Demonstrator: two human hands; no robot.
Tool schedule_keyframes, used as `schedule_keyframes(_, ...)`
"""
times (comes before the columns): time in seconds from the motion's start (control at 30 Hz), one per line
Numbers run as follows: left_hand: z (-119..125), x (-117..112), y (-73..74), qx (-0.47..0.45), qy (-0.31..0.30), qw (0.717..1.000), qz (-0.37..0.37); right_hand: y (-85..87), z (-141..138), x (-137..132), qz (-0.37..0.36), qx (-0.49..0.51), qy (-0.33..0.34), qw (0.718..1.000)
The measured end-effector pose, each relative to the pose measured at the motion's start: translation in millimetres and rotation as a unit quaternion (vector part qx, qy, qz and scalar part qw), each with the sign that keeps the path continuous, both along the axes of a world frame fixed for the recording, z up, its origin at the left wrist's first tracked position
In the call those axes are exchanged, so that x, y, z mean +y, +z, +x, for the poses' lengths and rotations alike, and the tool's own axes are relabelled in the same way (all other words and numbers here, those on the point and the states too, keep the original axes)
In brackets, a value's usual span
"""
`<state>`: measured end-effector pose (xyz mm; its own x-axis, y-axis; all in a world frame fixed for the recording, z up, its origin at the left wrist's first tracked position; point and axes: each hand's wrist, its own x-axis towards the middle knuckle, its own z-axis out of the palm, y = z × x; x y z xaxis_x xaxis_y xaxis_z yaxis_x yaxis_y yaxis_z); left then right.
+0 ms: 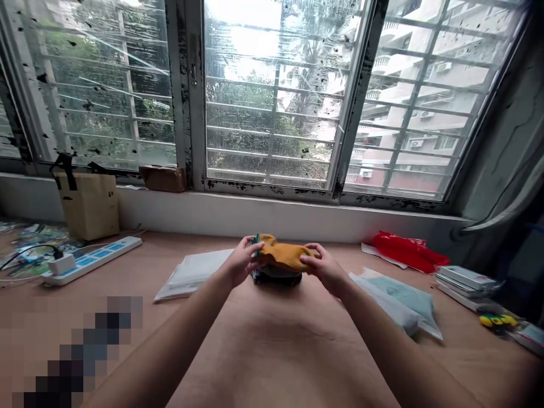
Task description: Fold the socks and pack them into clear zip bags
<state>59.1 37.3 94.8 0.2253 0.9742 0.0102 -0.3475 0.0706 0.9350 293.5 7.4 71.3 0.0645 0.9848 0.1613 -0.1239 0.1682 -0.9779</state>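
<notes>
— Yellow cloth [284, 255]: where is it placed?

— Centre of the desk [272, 345], far side, close under the window sill. It is laid on top of a dark low pile [278, 277], touching it.

— What is the pile?

— Hard to tell at this size. Possibly folded fabric, since thin layers are seen at its edge. A green strip [256, 240] is seen at the cloth's left end, and its kind cannot be made out.

— Grip state?

— Both hands are closed on the cloth. The left hand [240, 265] is pinched on the left end and the right hand [323, 269] on the right end, fingers curled over the top edge. Nothing else is held.

— Long axis?

— Left to right, parallel to the sill. One end is taken by each hand, so neither is nearer. The cloth is spanned between them and the middle is left bare. Both forearms are stretched straight ahead from the body.

— Surroundings?

— White papers [193, 271] are noted just left of the left hand. A clear plastic bag [403, 300] with something teal inside is noted just right of the right wrist. Well apart: power strip [91, 259] and paper bag [89, 207] at far left, red bag [408, 252] and stacked books [465, 280] at far right. None of these is touched.
</notes>
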Motion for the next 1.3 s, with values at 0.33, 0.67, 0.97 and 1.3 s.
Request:
schedule_keyframes(0.33, 20, 45, 10.2, 0.075, 0.073, 0.994, -0.017, 16.9, -6, 43, 0.031, -0.032, -0.093, 0.995)
schedule_keyframes(0.67, -12, -27, -60.7, 0.184, 0.009, 0.981, -0.056, -65.3, -6, -16, -0.033, -0.187, -0.026, 0.981)
schedule_keyframes(0.97, -14, -27, -92.6, 0.372, 0.121, 0.884, 0.255, -75.9, -3, -27, 0.154, -0.535, -0.148, 0.817)
schedule_keyframes(1.3, -12, -25, -118.2, 0.616, -0.044, 0.644, 0.453, -73.6, -20, -47, 0.157, -0.660, 0.082, 0.730)
